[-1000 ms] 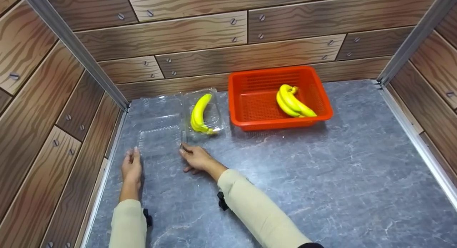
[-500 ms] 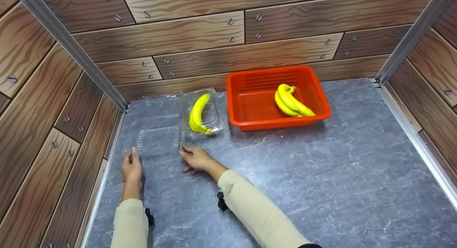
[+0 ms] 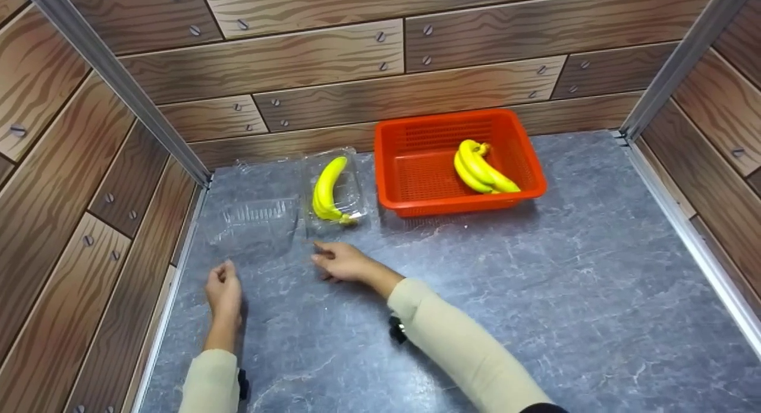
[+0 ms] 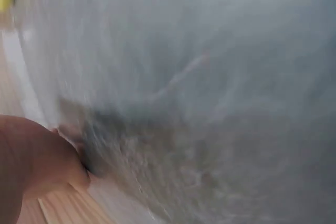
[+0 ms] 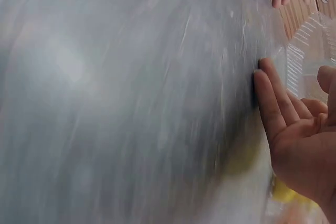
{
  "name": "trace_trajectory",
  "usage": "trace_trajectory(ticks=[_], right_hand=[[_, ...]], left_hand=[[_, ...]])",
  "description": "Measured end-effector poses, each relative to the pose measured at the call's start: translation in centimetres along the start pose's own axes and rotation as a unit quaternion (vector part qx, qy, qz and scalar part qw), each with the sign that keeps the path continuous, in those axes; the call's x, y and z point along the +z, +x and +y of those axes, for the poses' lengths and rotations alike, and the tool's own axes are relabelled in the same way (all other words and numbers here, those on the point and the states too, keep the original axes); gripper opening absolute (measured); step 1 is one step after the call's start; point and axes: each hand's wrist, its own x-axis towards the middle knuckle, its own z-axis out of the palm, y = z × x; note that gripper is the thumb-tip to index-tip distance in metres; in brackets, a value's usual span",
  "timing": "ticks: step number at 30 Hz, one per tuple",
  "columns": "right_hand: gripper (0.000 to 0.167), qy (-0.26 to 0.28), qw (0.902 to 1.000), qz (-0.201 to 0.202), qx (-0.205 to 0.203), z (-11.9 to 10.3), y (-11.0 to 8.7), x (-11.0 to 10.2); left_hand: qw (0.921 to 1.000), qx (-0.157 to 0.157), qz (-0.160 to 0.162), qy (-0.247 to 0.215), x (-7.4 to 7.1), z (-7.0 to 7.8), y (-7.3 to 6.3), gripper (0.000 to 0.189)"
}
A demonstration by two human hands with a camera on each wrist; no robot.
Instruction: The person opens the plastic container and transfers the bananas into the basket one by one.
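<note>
In the head view, a clear plastic clamshell box (image 3: 258,226) stands on the grey marbled surface at left. My left hand (image 3: 225,291) is just in front of its near left side, fingers loosely bent, with nothing visible in them. To the right of the box's near edge is my right hand (image 3: 345,263); the right wrist view shows its fingers extended and the thumb apart, holding nothing. Behind that hand, a second clear plastic tray (image 3: 355,187) carries yellow bananas (image 3: 327,190). The left wrist view is blurred and shows part of the left hand (image 4: 42,156).
A red perforated basket (image 3: 410,208) stands against the back wall, with a bunch of bananas (image 3: 478,166) in its right part. Wood-print walls (image 3: 333,104) and metal corner rails (image 3: 107,80) bound the surface at the back and sides.
The near clear box has shifted, its ridged wall now showing higher. My right hand has moved right, away from the box, and my left hand has drawn back slightly toward me.
</note>
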Motion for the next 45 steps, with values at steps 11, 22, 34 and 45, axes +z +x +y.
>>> trace_trajectory(ticks=[11,22,34,45], right_hand=[[0.057,-0.061,0.9961,0.054,-0.033,2.5,-3.7,-4.7],[0.044,-0.111,0.9837,0.125,-0.066,4.1,-7.0,-7.5],[0.042,-0.086,0.9808,0.167,-0.053,5.2,-7.4,-8.8],[0.048,-0.049,0.9793,0.189,-0.053,5.1,-6.8,-9.5]], left_hand=[[0.9955,0.046,-0.048,0.068,6.5,2.7,-5.3,0.043],[0.9888,-0.036,-0.093,-0.11,17.1,8.3,-7.0,0.083],[0.9629,-0.163,0.114,-0.183,21.5,11.3,-5.3,0.113],[0.9707,-0.139,0.081,-0.178,19.9,10.3,-4.7,0.1]])
